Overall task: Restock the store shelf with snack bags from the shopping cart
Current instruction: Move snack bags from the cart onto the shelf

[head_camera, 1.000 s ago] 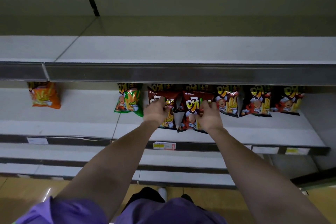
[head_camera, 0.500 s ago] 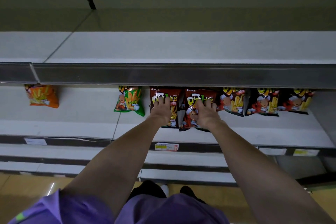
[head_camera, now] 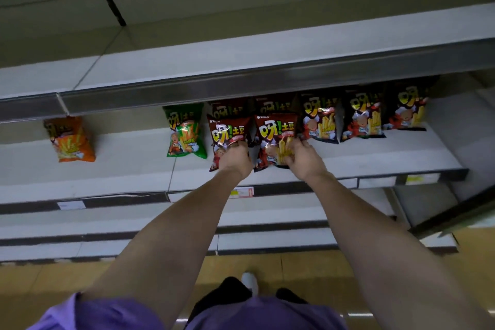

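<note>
Two dark red snack bags stand side by side on the white shelf [head_camera: 375, 161]. My left hand [head_camera: 235, 155] grips the lower part of the left red bag [head_camera: 227, 132]. My right hand [head_camera: 300, 155] grips the lower part of the right red bag [head_camera: 276, 132]. Behind each, another red bag's top shows under the upper shelf's edge. To the right stand three black snack bags [head_camera: 318, 120] in a row. A green snack bag [head_camera: 184, 131] stands just left of my left hand, and an orange snack bag [head_camera: 71, 140] further left. The shopping cart is out of view.
The upper shelf's metal edge [head_camera: 241, 86] overhangs the bag tops. Bare shelf lies between the orange and green bags. Price tags [head_camera: 241, 192] sit on the shelf's front rail. Lower shelves step out below, above a yellow floor [head_camera: 53, 284]. My feet show at the bottom.
The view has tilted and shifted. Both hands have slid from the tops of the two red bags down to their lower parts, and the bags now sit nearer the shelf's front.
</note>
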`<state>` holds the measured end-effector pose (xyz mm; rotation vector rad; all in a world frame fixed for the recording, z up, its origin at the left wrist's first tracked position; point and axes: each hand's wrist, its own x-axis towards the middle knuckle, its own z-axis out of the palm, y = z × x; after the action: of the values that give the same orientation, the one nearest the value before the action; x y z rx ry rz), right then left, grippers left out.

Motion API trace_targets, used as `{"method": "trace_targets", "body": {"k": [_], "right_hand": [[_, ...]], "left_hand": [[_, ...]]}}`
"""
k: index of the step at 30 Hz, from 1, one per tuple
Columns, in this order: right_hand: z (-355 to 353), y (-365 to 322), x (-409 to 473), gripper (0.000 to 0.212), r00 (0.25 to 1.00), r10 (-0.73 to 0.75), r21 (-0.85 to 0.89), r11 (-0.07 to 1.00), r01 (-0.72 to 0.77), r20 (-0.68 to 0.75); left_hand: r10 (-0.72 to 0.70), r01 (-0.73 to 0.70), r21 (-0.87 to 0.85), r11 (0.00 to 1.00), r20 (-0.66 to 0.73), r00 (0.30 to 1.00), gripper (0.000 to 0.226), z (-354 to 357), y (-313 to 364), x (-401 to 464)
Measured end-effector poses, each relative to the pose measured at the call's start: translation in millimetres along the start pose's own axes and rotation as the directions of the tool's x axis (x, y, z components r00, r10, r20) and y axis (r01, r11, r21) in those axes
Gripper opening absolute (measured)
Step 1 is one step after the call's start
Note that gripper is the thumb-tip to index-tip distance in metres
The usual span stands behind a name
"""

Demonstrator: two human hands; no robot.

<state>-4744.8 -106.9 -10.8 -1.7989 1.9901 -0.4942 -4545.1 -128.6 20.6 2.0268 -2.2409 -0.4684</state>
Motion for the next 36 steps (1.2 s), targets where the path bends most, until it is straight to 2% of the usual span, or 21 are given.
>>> {"method": "trace_targets", "body": {"k": [4, 11, 14, 19, 21, 24, 26, 30, 36], "right_hand": [[-10, 18, -36, 0.028, 0.996, 0.074, 0.047, 0.996, -0.072, -0.047], [-31, 56, -139, 0.016, 0.943, 0.298, 0.075, 0.954, -0.289, -0.148], [-38, 79, -199, 0.012, 0.894, 0.404, 0.095, 0.915, -0.393, -0.194], [-42, 116, -317, 0.009, 0.718, 0.623, 0.199, 0.781, -0.591, -0.312], [-44, 128, -369, 0.010, 0.637, 0.693, 0.215, 0.716, -0.664, -0.339], [-47, 136, -420, 0.015, 0.540, 0.750, 0.255, 0.647, -0.719, -0.381], [-54, 143, -457, 0.015, 0.455, 0.784, 0.301, 0.595, -0.745, -0.422], [-63, 148, -514, 0.007, 0.339, 0.829, 0.370, 0.514, -0.774, -0.444], [-69, 172, -573, 0.012, 0.167, 0.877, 0.470, 0.393, -0.790, -0.451]], "left_hand": [[0.146, -0.141, -0.147, 0.979, 0.024, 0.989, 0.008, 3, 34, -18], [0.428, -0.395, -0.219, 0.892, 0.133, 0.894, 0.009, 38, 101, -70], [0.502, -0.444, -0.291, 0.848, 0.172, 0.847, 0.012, 60, 131, -106], [0.645, -0.531, -0.390, 0.752, 0.271, 0.715, 0.011, 106, 179, -183], [0.711, -0.583, -0.416, 0.698, 0.309, 0.631, 0.014, 121, 202, -220], [0.754, -0.646, -0.388, 0.657, 0.357, 0.551, 0.009, 133, 226, -258], [0.794, -0.687, -0.405, 0.603, 0.381, 0.473, 0.009, 139, 247, -286], [0.846, -0.750, -0.428, 0.504, 0.418, 0.330, 0.007, 150, 281, -333], [0.868, -0.794, -0.445, 0.414, 0.457, 0.196, 0.006, 162, 330, -385]]}}
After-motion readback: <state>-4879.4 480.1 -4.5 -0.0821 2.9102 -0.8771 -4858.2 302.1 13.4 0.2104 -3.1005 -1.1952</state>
